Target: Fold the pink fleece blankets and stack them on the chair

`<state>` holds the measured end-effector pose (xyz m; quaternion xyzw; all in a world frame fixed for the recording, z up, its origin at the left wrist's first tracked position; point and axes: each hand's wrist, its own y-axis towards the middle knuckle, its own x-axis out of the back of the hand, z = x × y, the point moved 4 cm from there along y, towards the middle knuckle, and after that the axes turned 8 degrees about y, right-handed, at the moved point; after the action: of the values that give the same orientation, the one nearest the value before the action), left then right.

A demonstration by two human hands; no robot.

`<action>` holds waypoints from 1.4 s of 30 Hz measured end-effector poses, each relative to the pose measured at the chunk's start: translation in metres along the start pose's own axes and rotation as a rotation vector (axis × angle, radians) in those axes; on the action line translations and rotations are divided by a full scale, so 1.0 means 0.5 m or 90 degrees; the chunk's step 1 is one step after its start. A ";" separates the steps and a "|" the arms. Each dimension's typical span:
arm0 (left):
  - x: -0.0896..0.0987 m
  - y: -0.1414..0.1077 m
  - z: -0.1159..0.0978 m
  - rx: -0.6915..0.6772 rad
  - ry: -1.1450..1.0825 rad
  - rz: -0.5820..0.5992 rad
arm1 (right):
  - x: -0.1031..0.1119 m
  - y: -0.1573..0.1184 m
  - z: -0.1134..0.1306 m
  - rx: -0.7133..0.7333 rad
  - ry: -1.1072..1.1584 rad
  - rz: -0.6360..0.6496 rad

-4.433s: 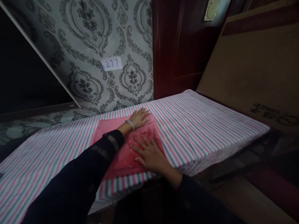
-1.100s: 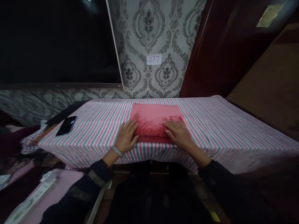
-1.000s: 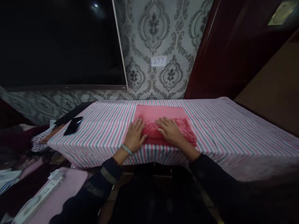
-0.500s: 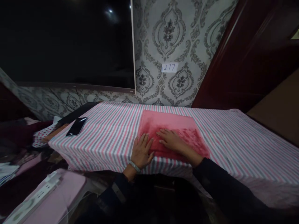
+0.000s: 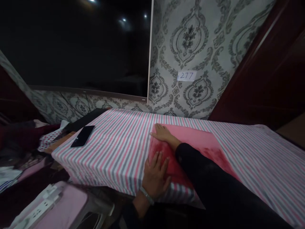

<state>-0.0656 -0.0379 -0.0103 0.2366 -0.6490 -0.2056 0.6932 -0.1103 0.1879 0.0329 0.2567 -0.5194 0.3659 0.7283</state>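
Observation:
A pinkish-red plush cloth (image 5: 190, 135) lies flat on the striped tablecloth (image 5: 114, 140), its upper part paler and its lower part darker red. My left hand (image 5: 155, 173) rests with fingers spread on the near left corner of the cloth; a bracelet circles the wrist. Farther up, my right hand (image 5: 164, 133) lies flat with fingers stretched at the cloth's far left corner. My right sleeve crosses over the cloth and hides part of its middle and near edge. Neither hand grips anything.
A black phone (image 5: 83, 136) lies on the table's left side. Behind the table are a large screen (image 5: 90, 47) and a patterned wall with a paper label (image 5: 186, 76) reading 277. At lower left, a power strip (image 5: 40, 210) sits on a pink stool (image 5: 73, 203).
My right hand has slid from the middle of the cloth to its far left corner. My left hand stays at the near left. The camera view has shifted leftward.

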 end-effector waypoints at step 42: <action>0.012 0.034 0.013 -0.010 0.048 0.058 | 0.113 -0.280 -0.247 -0.156 -0.007 -0.049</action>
<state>-0.0722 -0.0283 0.0051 0.2089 -0.6306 -0.1698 0.7279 0.0826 0.2121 0.0465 0.1874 -0.5540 0.2701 0.7649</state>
